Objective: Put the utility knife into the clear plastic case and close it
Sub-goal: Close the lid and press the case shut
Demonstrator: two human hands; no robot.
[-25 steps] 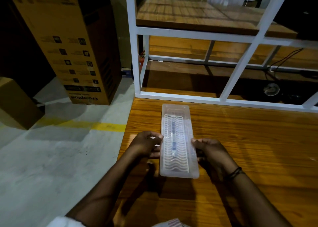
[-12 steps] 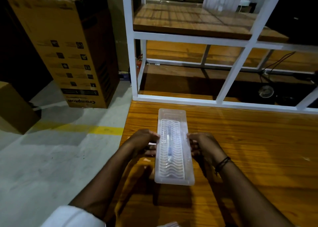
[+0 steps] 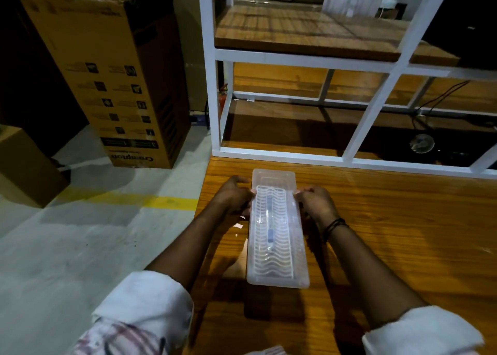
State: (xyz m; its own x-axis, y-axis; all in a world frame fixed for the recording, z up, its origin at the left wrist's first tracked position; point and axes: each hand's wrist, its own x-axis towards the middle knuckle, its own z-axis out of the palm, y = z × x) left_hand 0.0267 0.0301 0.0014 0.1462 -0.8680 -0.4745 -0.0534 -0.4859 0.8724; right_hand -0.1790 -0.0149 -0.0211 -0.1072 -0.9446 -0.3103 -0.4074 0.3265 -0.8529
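The clear plastic case [image 3: 277,274] lies lengthwise on the wooden table [image 3: 390,233], lid on, with a wavy ribbed pattern on top. Through the lid the utility knife [image 3: 269,228] shows as a slim pale shape with a blue part, lying along the case's middle. My left hand [image 3: 236,196] grips the case's left edge near its far end. My right hand [image 3: 314,201] grips the right edge opposite, fingertips pressed on the rim. A dark band circles the right wrist.
A white metal shelf frame [image 3: 295,155] with wooden boards stands along the table's far edge. A tall cardboard box [image 3: 113,80] and a smaller box [image 3: 24,166] stand on the grey floor at left, beside a yellow floor line [image 3: 161,201].
Both hands have slid from the middle of the case's sides toward its far end. The case stays on the table; the view has shifted slightly.
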